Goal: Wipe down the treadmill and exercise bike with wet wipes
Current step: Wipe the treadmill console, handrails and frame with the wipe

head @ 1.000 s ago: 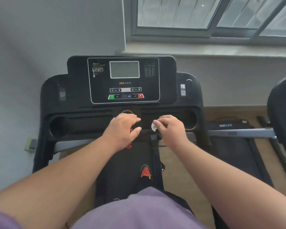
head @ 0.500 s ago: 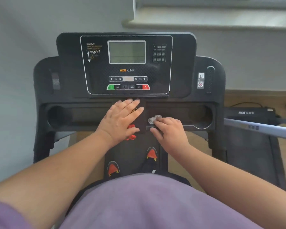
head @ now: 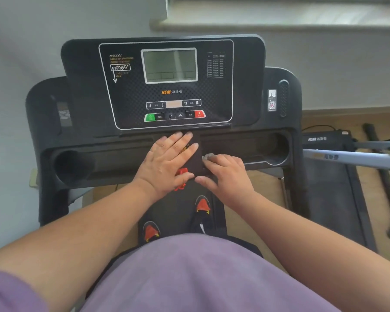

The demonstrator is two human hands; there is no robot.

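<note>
White crumpled wet wipe [head: 208,156] under right hand [head: 226,176], left hand [head: 167,161] flat on black treadmill [head: 252,109]

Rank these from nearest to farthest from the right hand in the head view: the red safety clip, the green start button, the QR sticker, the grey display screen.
From the right hand:
1. Red safety clip, just left of it, under the left hand's thumb.
2. Green start button, up and left on the console.
3. QR sticker on the right side panel and grey display screen at the top centre: too close to call.
</note>
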